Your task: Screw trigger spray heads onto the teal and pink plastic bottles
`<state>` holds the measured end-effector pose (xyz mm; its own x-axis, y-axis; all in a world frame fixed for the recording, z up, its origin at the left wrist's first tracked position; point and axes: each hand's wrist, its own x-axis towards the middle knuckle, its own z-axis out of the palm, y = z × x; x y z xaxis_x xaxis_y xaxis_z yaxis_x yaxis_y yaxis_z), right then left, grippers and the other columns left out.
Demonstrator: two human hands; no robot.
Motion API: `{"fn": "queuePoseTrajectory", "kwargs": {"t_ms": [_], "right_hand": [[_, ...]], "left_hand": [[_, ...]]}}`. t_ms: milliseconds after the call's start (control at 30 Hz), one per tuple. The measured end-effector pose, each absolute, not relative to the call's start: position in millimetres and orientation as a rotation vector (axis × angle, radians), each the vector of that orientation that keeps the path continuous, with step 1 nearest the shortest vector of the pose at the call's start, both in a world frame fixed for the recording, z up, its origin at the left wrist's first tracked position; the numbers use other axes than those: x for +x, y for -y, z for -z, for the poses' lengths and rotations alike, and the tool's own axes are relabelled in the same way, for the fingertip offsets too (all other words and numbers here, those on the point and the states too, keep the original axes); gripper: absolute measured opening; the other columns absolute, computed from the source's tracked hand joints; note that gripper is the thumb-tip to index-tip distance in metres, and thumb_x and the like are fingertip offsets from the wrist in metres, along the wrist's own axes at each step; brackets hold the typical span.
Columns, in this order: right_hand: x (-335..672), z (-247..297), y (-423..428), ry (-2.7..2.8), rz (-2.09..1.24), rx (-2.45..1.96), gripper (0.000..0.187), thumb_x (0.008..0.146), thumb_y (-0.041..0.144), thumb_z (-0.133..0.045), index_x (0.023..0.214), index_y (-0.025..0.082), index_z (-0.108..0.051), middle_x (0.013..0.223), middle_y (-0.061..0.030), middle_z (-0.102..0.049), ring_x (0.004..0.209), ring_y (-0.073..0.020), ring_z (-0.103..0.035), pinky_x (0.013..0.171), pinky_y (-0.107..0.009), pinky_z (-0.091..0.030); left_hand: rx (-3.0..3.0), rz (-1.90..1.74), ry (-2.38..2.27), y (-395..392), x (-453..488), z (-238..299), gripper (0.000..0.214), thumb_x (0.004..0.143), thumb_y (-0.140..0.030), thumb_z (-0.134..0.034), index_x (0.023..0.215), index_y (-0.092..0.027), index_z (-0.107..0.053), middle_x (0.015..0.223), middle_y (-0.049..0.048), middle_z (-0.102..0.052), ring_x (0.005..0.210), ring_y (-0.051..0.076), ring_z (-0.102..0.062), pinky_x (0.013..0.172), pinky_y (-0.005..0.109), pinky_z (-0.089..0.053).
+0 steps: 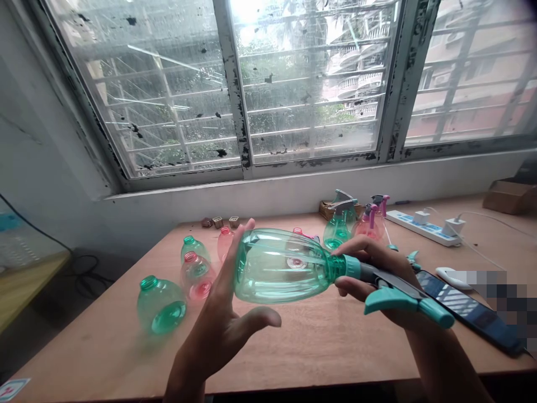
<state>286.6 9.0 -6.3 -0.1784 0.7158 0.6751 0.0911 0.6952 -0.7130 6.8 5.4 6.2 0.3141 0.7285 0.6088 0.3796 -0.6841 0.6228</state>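
Held green bottle (285, 268) lies on its side in the air above the middle of the worktop (310, 352), base toward the left corner, sprayer head (390, 299) pointing right. Right hand (392, 263) is closed about the neck and collar; its palm is partly covered by the sprayer head. Left hand (222, 313) is spread, palm and fingers against the base, thumb free; some of its fingers are hidden by the bottle. Hands are apart, one at each end.

Behind the held bottle, a red neck (297, 230) shows above; the rest is seen only through the plastic. Teal parts (413, 258) beyond the right wrist are partly covered. Pixelation obscures the right edge, cutting into the phone (457, 310) and a white object (451, 276).

Worktop: pinkish wood grain. Toward its left edge stand green bottles (161, 296) and red bottles (198, 271), open-necked. Near the far edge: bottles with sprayers (338, 229), power strip (423, 226); cardboard box (509, 196) at the far right corner. Label (14, 388) at the near left corner.

Room: barred window (310, 84), peeling frame, hazy glass.
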Motion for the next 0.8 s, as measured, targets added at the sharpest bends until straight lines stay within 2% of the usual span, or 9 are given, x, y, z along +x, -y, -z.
{"fn": "queuePoseTrajectory", "kwargs": {"t_ms": [67, 167, 267, 367, 433, 600, 700, 800], "right_hand": [[285.9, 6.1, -9.3, 1.691, -0.597, -0.632, 0.022, 0.089, 0.025, -0.080, 0.106, 0.025, -0.066, 0.071, 0.0032, -0.064, 0.056, -0.0125, -0.054, 0.049, -0.024, -0.042], [286.3, 5.7, -9.8, 1.685, -0.594, -0.628, 0.023, 0.088, 0.025, -0.082, 0.105, 0.026, -0.067, 0.069, 0.0051, -0.061, 0.053, -0.0108, -0.049, 0.047, -0.022, -0.039], [287.9, 5.9, -10.3, 1.641, -0.664, -0.639, 0.021, 0.088, 0.034, -0.082, 0.102, 0.027, -0.068, 0.068, 0.0038, -0.065, 0.056, -0.0131, -0.055, 0.050, -0.024, -0.042], [290.0, 6.8, -10.1, 1.616, -0.752, -0.624, 0.022, 0.089, 0.040, -0.080, 0.102, 0.028, -0.068, 0.069, 0.0021, -0.070, 0.059, -0.0162, -0.062, 0.052, -0.026, -0.047], [291.0, 7.2, -9.6, 1.627, -0.757, -0.617, 0.023, 0.089, 0.040, -0.081, 0.104, 0.028, -0.067, 0.069, 0.0026, -0.070, 0.059, -0.0164, -0.063, 0.053, -0.026, -0.048], [289.5, 5.3, -9.8, 1.690, -0.571, -0.612, 0.029, 0.085, 0.025, -0.085, 0.106, 0.028, -0.066, 0.073, 0.0057, -0.065, 0.055, -0.0105, -0.053, 0.050, -0.022, -0.042], [287.3, 4.4, -11.5, 1.713, -0.521, -0.592, 0.031, 0.085, 0.018, -0.083, 0.109, 0.027, -0.065, 0.073, 0.0054, -0.063, 0.055, -0.0103, -0.051, 0.049, -0.022, -0.042], [285.4, 5.0, -11.9, 1.692, -0.537, -0.589, 0.030, 0.085, 0.020, -0.083, 0.108, 0.026, -0.065, 0.073, 0.0052, -0.062, 0.054, -0.0106, -0.052, 0.048, -0.022, -0.042]], "left_hand": [[2.218, -1.328, -0.991, -5.2, 7.3, -8.9, 0.095, 0.086, -0.070, -0.066, 0.163, -0.039, -0.020, 0.173, 0.0041, -0.022, 0.159, 0.041, -0.015, 0.127, 0.064, -0.023], [2.247, -1.331, -1.000, -4.3, 6.1, -10.9, 0.092, 0.087, -0.055, -0.075, 0.162, -0.040, -0.024, 0.173, 0.0036, -0.023, 0.159, 0.040, -0.016, 0.127, 0.063, -0.024], [2.346, -1.355, -0.971, -2.3, 4.3, -10.0, 0.102, 0.085, -0.039, -0.083, 0.162, -0.045, -0.016, 0.172, 0.0014, -0.025, 0.160, 0.038, -0.014, 0.129, 0.064, -0.014], [2.416, -1.372, -0.901, 0.0, 4.6, -7.7, 0.103, 0.090, -0.027, -0.078, 0.162, -0.048, -0.007, 0.173, -0.0008, -0.022, 0.161, 0.034, -0.012, 0.130, 0.062, -0.009], [2.396, -1.365, -0.898, 1.0, 5.7, -6.4, 0.102, 0.091, -0.027, -0.076, 0.162, -0.047, -0.005, 0.174, -0.0008, -0.019, 0.161, 0.034, -0.012, 0.130, 0.062, -0.009], [2.269, -1.335, -0.967, 0.6, 8.4, -7.8, 0.096, 0.088, -0.047, -0.077, 0.163, -0.044, -0.016, 0.174, 0.0006, -0.019, 0.160, 0.038, -0.010, 0.129, 0.065, -0.014], [2.275, -1.349, -1.008, 0.2, 9.2, -10.8, 0.091, 0.089, -0.047, -0.076, 0.162, -0.043, -0.021, 0.172, 0.0003, -0.024, 0.160, 0.038, -0.007, 0.129, 0.065, -0.014], [2.272, -1.390, -0.986, 0.1, 9.1, -12.0, 0.090, 0.087, -0.044, -0.078, 0.161, -0.041, -0.026, 0.171, 0.0018, -0.027, 0.160, 0.039, -0.012, 0.129, 0.064, -0.016]]}}
